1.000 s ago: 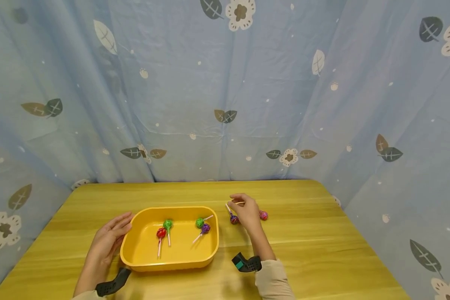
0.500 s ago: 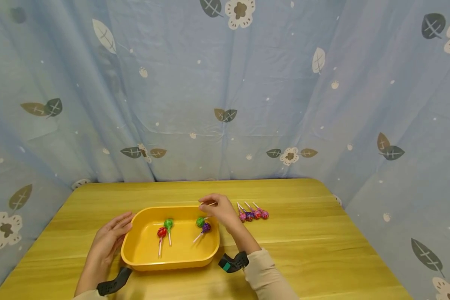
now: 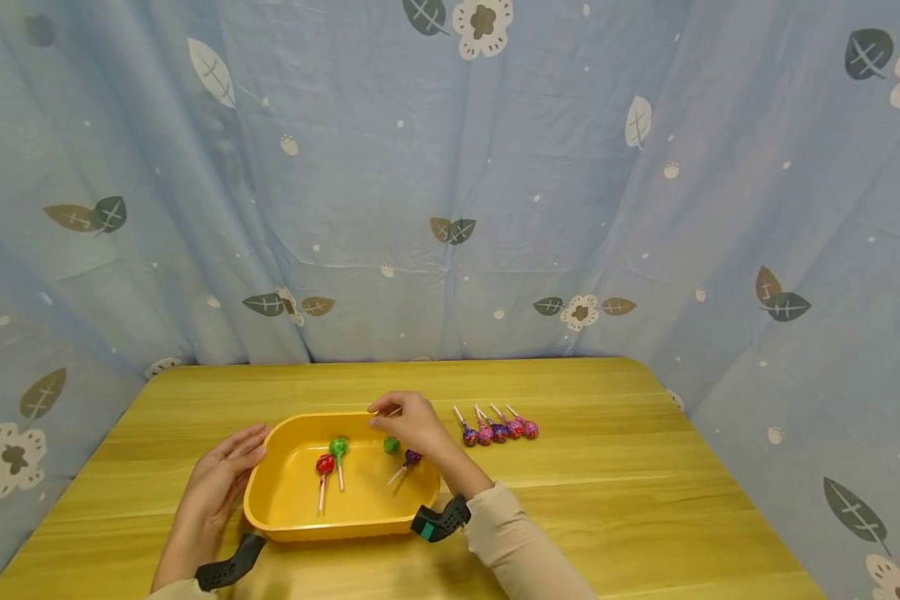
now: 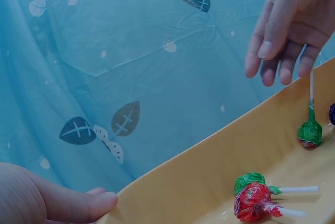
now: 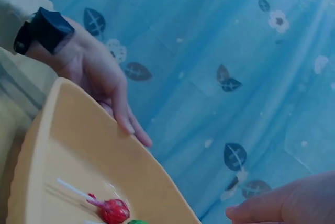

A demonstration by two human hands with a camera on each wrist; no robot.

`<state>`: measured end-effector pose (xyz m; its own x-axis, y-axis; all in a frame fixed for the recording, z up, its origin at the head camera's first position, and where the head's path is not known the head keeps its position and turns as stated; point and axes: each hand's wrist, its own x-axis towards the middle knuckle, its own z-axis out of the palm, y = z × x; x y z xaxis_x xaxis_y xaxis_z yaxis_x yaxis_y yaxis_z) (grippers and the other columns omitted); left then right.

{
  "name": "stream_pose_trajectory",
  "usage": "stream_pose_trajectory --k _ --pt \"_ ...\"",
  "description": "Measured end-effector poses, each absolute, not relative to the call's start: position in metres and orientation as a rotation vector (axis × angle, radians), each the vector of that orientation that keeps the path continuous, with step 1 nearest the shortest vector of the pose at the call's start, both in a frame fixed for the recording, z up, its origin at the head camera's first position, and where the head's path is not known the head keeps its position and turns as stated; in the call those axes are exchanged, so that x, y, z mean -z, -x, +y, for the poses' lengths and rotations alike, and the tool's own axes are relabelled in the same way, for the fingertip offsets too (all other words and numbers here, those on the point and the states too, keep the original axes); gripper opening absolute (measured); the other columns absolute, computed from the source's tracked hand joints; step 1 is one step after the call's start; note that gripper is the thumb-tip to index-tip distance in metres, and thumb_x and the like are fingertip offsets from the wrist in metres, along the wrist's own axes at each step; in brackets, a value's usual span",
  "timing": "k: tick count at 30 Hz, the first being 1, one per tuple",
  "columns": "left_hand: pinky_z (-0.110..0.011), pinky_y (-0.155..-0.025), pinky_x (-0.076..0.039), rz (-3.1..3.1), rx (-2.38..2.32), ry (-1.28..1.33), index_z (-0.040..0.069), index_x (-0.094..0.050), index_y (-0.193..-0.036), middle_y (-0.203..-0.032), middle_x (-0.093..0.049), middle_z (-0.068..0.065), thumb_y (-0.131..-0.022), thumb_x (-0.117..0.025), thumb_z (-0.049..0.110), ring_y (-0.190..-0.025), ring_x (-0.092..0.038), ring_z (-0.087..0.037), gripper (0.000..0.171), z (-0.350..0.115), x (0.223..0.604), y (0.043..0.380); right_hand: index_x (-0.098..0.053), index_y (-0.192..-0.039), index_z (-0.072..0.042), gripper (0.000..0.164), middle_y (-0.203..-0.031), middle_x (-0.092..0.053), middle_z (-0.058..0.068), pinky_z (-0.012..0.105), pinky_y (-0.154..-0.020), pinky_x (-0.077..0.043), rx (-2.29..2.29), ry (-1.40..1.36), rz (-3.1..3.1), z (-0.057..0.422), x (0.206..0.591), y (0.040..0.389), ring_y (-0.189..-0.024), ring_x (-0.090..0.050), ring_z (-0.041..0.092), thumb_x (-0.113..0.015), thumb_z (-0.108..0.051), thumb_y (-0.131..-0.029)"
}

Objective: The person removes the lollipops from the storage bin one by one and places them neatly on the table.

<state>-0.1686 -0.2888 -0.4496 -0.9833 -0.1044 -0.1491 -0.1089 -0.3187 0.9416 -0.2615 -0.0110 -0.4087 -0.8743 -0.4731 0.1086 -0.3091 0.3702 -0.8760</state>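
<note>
A yellow basin [image 3: 330,527] stands on the table with lollipops in it. On its left side, a red lollipop [image 3: 325,464] lies beside a green lollipop [image 3: 338,447]; on its right side are a second green lollipop [image 4: 310,133] and a purple lollipop [image 3: 412,457]. My left hand [image 3: 221,471] rests against the basin's left wall, its fingers [image 5: 123,116] extended at the rim. My right hand [image 3: 414,423] hovers over the back right rim, fingers relaxed and pointing down, thumb and index apart. In the left wrist view, the second green lollipop's stick reaches up to its fingertips [image 4: 285,77].
Right of the basin, several purple, pink and red lollipops [image 3: 499,432] lie in a slanted row, sticks pointing back. The wooden table [image 3: 607,483] ends at a patterned blue curtain [image 3: 525,192] behind. A black band [image 3: 441,518] sits on each wrist.
My right hand has moved left from the lollipop row to above the basin, uncovering the row's leftmost purple lollipop. The second green lollipop has shifted slightly left. My left hand stays put.
</note>
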Motion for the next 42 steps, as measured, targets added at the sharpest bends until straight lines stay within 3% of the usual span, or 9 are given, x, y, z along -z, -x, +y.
stream_pose_trajectory --k 6,14,21,25,32,38,42 --pt "-0.021 -0.086 -0.051 1.816 -2.545 0.276 0.032 -0.067 -0.107 -0.104 -0.067 0.018 -0.096 -0.061 0.007 -0.099 -0.063 0.0 0.028 -0.289 0.449 0.168 -0.073 -0.102 -0.008 0.014 -0.088 -0.064 -0.006 0.021 -0.063 -0.05 1.403 0.797 2.455 -0.027 0.405 0.253 -0.076 -0.057 0.007 -0.071 -0.014 -0.089" --pt "-0.019 -0.085 -0.051 1.875 -2.483 0.324 0.038 -0.066 -0.1 -0.103 -0.066 0.021 -0.096 -0.062 0.011 -0.098 -0.062 0.002 0.028 -0.289 0.448 0.168 -0.073 -0.099 -0.005 0.015 -0.079 -0.063 -0.008 0.02 -0.058 -0.049 1.305 0.785 2.405 -0.053 0.412 0.255 -0.069 -0.056 0.008 -0.074 -0.012 -0.086" --pt "-0.018 -0.083 -0.052 1.89 -2.483 0.321 0.034 -0.065 -0.111 -0.103 -0.066 0.022 -0.096 -0.062 0.012 -0.098 -0.062 0.002 0.027 -0.29 0.449 0.168 -0.072 -0.096 -0.004 0.01 -0.077 -0.063 -0.003 0.032 -0.066 -0.057 1.337 0.644 2.276 -0.074 0.419 0.258 -0.075 -0.064 0.02 -0.071 -0.009 -0.088" --pt "-0.019 -0.085 -0.051 1.903 -2.476 0.302 0.032 -0.063 -0.114 -0.104 -0.066 0.022 -0.096 -0.062 0.012 -0.1 -0.062 0.002 0.027 -0.29 0.45 0.168 -0.073 -0.091 -0.007 0.005 -0.077 -0.062 -0.003 0.03 -0.063 -0.057 1.292 0.584 2.306 -0.082 0.423 0.256 -0.07 -0.062 0.015 -0.074 -0.009 -0.086" --pt "-0.018 -0.085 -0.051 1.935 -2.479 0.26 0.038 -0.064 -0.103 -0.105 -0.066 0.022 -0.096 -0.062 0.012 -0.1 -0.062 0.002 0.027 -0.288 0.449 0.168 -0.074 -0.086 -0.005 0.003 -0.074 -0.063 -0.003 0.027 -0.057 -0.057 1.252 0.577 2.374 -0.087 0.427 0.25 -0.065 -0.065 0.018 -0.074 -0.008 -0.086" --pt "-0.018 -0.085 -0.051 1.928 -2.482 0.276 0.038 -0.064 -0.102 -0.104 -0.066 0.022 -0.096 -0.063 0.012 -0.098 -0.062 0.003 0.027 -0.288 0.449 0.168 -0.077 -0.087 -0.009 0.005 -0.072 -0.065 -0.005 0.023 -0.052 -0.054 1.132 0.634 2.453 -0.094 0.43 0.247 -0.061 -0.064 0.015 -0.074 -0.012 -0.086" --pt "-0.019 -0.085 -0.051 1.903 -2.501 0.258 0.038 -0.066 -0.101 -0.105 -0.066 0.021 -0.096 -0.062 0.01 -0.099 -0.062 0.002 0.029 -0.288 0.45 0.168 -0.079 -0.091 -0.013 0.008 -0.078 -0.069 -0.009 0.016 -0.061 -0.05 0.942 0.739 2.588 -0.098 0.432 0.246 -0.069 -0.061 0.005 -0.076 -0.018 -0.085"
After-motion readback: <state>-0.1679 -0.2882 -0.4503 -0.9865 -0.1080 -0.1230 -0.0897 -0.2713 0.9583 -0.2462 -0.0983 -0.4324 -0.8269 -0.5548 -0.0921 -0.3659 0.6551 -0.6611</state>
